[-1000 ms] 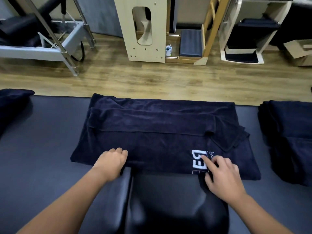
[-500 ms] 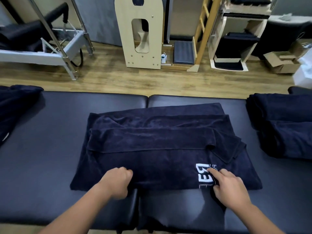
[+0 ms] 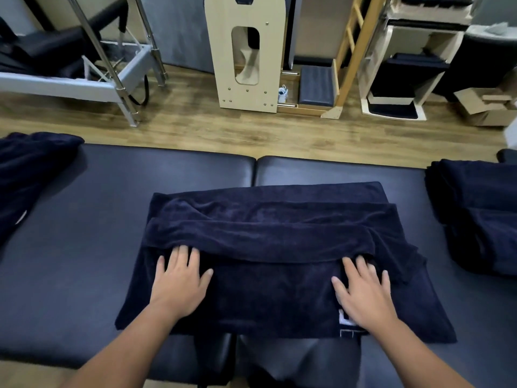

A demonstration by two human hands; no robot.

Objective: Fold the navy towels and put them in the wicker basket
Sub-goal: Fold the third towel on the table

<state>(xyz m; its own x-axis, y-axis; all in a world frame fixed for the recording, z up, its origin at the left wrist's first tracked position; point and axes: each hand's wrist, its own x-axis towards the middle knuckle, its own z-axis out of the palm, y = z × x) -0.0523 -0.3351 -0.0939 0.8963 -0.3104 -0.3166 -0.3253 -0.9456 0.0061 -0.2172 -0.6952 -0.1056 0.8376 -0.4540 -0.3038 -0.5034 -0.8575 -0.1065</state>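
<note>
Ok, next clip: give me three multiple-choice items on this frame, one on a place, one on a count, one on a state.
1. Where does the spread towel lie?
A. on the wooden floor
B. on the dark padded table
C. in a basket

2. How many hands touch it?
A. none
B. one
C. two

3. How are the hands set?
A. flat, fingers spread
B. clenched in fists
C. lifted clear of the cloth

Key: 1 B, the towel covers the seam between the table's pads. 2 C, the left hand and the right hand both rest on it. 3 A, open palms press near the folded edge.
</note>
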